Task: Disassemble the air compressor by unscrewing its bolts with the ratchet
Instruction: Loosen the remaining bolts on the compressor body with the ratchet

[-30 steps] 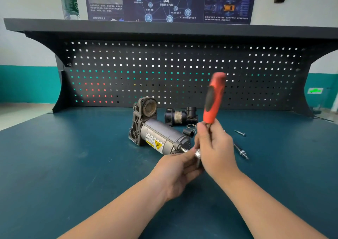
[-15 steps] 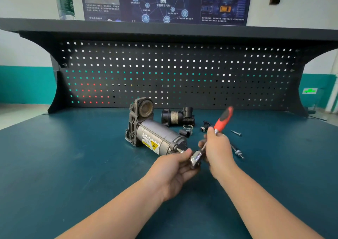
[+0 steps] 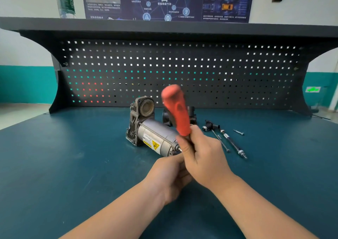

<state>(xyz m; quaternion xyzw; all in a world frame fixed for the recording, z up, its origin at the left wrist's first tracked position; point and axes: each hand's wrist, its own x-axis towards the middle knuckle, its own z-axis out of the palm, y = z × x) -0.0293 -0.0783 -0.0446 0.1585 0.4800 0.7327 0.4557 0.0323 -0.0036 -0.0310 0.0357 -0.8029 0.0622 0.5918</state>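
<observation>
The air compressor (image 3: 152, 135) lay on its side on the blue-green bench top (image 3: 73, 165), its silver motor can pointing toward our hands and its dark cast head toward the pegboard (image 3: 182, 74). The near end of the can sat just beyond our fingertips. We held the ratchet (image 3: 176, 110) with our right hand (image 3: 204, 158), fingers curled round the shaft just below the red handle, which stood nearly upright and blurred above the knuckles. Our left hand (image 3: 172, 174) lay under and behind the right, fingers curled toward the tool's lower end; the right hand hid what they gripped, so we could not tell. To the right of our right-hand fingers, long bolts (image 3: 232, 142) lay loose on the bench, with a short screw (image 3: 238, 132) farther out. Behind the handle stood a dark removed part (image 3: 192, 114), mostly hidden. A plastic bottle (image 3: 65, 1) stood on the shelf above, left of a wall poster (image 3: 164, 1).
</observation>
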